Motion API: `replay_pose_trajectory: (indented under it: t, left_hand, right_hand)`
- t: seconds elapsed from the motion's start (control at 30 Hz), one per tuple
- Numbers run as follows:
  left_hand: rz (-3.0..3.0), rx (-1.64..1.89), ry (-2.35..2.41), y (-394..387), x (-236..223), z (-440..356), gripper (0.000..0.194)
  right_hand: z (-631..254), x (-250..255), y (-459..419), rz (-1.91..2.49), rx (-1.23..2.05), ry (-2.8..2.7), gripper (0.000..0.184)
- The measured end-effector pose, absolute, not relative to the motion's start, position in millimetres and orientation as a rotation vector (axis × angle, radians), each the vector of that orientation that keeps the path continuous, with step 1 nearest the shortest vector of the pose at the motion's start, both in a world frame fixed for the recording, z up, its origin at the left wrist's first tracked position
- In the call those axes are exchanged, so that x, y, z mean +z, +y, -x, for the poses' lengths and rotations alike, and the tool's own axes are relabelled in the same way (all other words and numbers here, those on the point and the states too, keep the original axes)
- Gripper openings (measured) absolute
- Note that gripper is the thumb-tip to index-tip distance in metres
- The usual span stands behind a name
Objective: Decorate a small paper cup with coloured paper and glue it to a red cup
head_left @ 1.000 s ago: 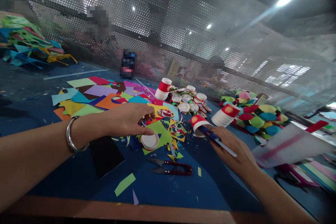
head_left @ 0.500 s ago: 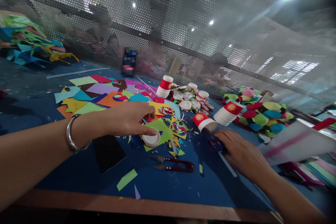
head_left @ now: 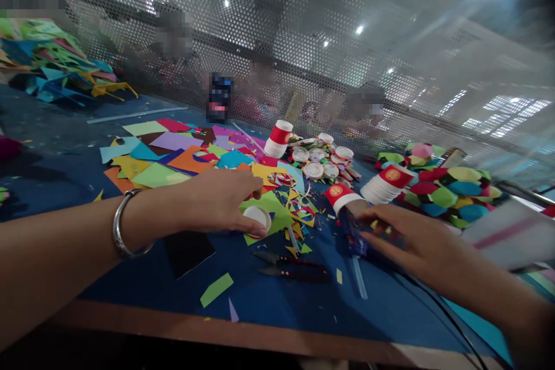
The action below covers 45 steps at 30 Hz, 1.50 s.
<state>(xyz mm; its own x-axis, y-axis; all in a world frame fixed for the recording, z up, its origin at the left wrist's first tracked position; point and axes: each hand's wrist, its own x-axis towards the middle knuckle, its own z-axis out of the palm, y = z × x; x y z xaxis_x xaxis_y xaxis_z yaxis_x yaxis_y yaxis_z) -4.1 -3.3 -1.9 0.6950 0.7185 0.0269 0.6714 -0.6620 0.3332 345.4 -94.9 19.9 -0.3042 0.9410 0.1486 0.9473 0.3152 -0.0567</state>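
Note:
A white round cup base (head_left: 256, 217) lies on a green sheet (head_left: 280, 211). My left hand (head_left: 217, 199), with a silver bangle at its wrist, reaches over it; the thumb overlaps the base's lower edge and the index finger curves above, apart from the thumb. My right hand (head_left: 401, 234) is beside a dark blue glue gun (head_left: 352, 234), fingers spread and slightly blurred. The gun's nozzle end is inside a tipped red-and-white paper cup (head_left: 340, 199), and a clear glue stick (head_left: 359, 277) sticks out behind. Thread snips (head_left: 295, 267) lie between my hands.
Coloured paper sheets (head_left: 173, 141) and scraps cover the middle. Behind are stacked paper cups (head_left: 278, 139), a heap of cup bases (head_left: 314, 170) and another cup stack (head_left: 387, 184). Folded paper shapes (head_left: 446, 191) sit at right. A black cable (head_left: 442, 303) runs to the front edge.
My right hand has loosened from the glue gun, its fingers now spread away from the handle. The left thumb has slid lower across the cup base. The view has shifted slightly.

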Motion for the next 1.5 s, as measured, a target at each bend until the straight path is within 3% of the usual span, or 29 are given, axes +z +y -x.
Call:
replay_pose_trajectory:
  t: [0.13,0.33,0.77,1.0,1.5]
  left_hand:
    - [-2.635,0.189,1.101,-7,-4,0,0.066]
    - [-2.659,0.158,1.113,-5,-4,1,0.069]
    - [-2.701,0.144,1.072,-1,-12,2,0.063]
    - [-2.657,0.155,1.048,1,-10,3,0.06]
    - [-2.171,0.448,1.085,34,-11,11,0.077]
  right_hand:
    - [-271,20,-75,1.605,0.146,-2.418,0.016]
    - [-226,-3,-27,1.648,0.303,-2.411,0.013]
    - [-230,-27,-7,1.63,0.512,-2.2,0.02]
    - [-240,-22,-12,1.549,0.811,-1.925,0.021]
    - [-258,-17,-21,1.295,1.195,-1.304,0.028]
